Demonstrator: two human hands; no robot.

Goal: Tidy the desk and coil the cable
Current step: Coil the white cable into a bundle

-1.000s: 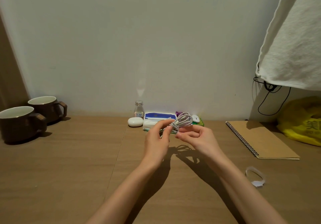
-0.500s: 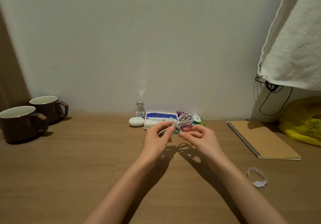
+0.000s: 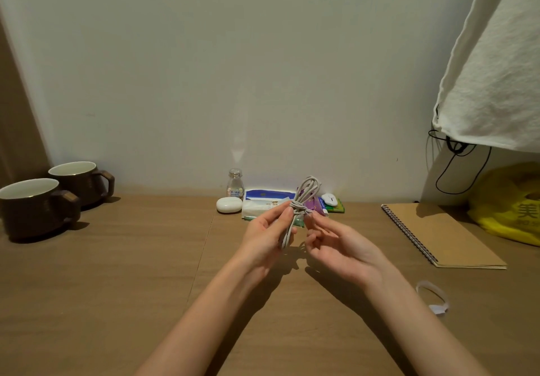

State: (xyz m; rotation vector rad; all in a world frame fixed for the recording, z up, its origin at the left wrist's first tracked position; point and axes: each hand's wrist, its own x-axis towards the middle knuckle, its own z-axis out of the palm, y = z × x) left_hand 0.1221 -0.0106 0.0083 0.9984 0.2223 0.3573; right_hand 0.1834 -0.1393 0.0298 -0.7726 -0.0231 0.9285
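Observation:
A light grey cable [image 3: 304,197], wound into a bundle with turns wrapped around its middle, stands upright above the wooden desk [image 3: 117,259]. My left hand [image 3: 264,238] grips the bundle's lower half between thumb and fingers. My right hand [image 3: 336,242] sits just to the right, its fingertips pinching the wrapped middle of the cable. Both forearms reach in from the bottom edge.
Two brown mugs [image 3: 41,203] stand at the far left. Against the wall lie a white earbud case [image 3: 229,205], a small bottle [image 3: 235,184], a tissue pack [image 3: 263,205] and small packets. A spiral notebook [image 3: 441,234], a yellow bag [image 3: 508,203] and a white loop [image 3: 434,297] occupy the right.
The cable bundle has turned from lying tilted between the hands to standing upright. My left hand has slid down to hold its lower half, while the right fingers stay at the wrapped middle.

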